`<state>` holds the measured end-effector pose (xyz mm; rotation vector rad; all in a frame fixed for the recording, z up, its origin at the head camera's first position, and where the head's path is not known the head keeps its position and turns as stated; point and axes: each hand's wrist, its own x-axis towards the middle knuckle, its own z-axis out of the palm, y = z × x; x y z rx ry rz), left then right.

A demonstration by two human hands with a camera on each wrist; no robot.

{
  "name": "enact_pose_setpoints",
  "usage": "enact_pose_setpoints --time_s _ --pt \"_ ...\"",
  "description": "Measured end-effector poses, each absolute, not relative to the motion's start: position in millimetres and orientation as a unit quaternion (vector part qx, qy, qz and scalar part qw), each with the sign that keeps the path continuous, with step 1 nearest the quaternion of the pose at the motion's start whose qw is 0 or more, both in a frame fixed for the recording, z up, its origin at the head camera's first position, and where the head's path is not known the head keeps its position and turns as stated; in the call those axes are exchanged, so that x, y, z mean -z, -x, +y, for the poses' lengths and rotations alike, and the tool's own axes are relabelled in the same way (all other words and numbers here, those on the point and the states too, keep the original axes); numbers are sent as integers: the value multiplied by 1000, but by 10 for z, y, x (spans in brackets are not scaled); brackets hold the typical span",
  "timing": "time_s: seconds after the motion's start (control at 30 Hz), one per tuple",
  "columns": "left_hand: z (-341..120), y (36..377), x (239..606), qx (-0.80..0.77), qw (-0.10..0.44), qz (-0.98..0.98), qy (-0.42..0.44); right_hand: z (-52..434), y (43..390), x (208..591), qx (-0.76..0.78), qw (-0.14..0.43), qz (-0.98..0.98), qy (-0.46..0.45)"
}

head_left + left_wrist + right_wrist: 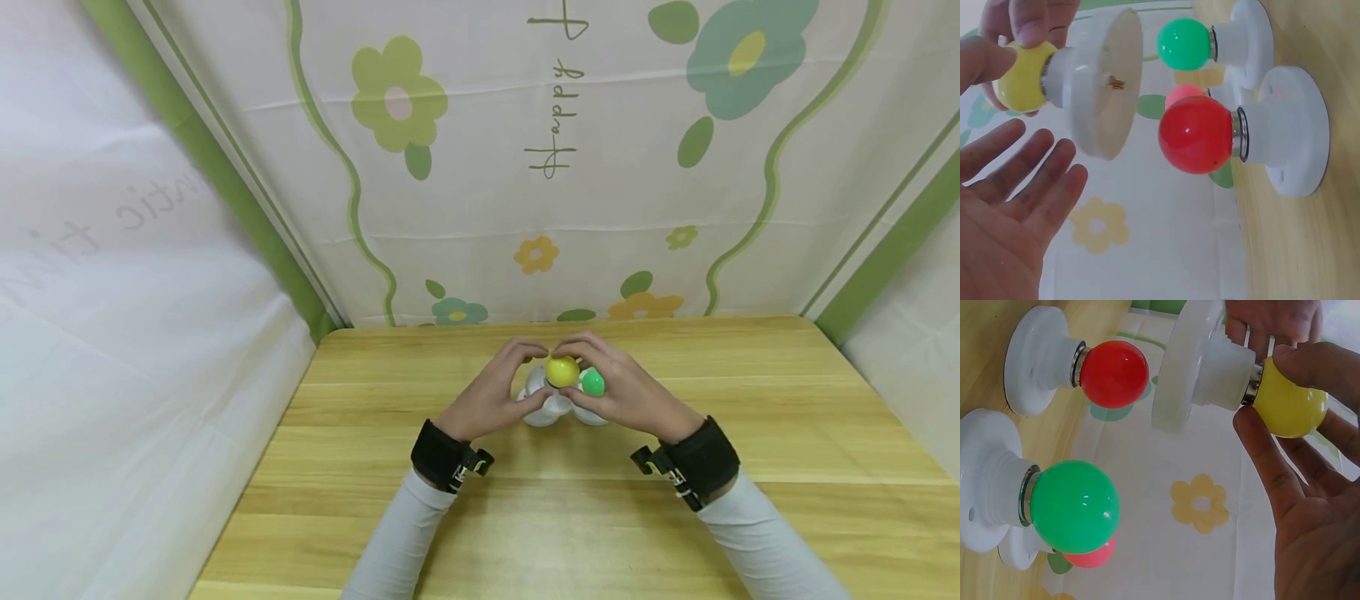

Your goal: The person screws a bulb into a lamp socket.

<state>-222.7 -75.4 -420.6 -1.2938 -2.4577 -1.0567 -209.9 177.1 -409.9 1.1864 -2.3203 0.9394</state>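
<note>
A yellow bulb (562,371) (1019,84) (1288,403) sits screwed into a white socket (1100,81) (1200,362) that is lifted off the table, base downward. My right hand (630,392) (1310,506) pinches the yellow bulb between thumb and finger. My left hand (495,392) (1016,206) is beside it, thumb tip on the bulb and fingers straight next to the socket base. Below stand a green bulb (593,382) (1184,44) (1072,506), a red bulb (1196,133) (1113,373) and a pink bulb (1182,94) (1088,557), all in white sockets on the table.
The wooden table (525,533) is boxed in by a flowered cloth backdrop (480,167) behind and white cloth walls (112,333) at both sides. The sockets cluster at the table's far middle.
</note>
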Motion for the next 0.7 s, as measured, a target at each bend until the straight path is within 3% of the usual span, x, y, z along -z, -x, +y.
enact_pose_setpoints --time_s 0.7 --pt "-702 2223 4207 405 78 -792 450 1737 2112 4161 -343 179 -813 -435"
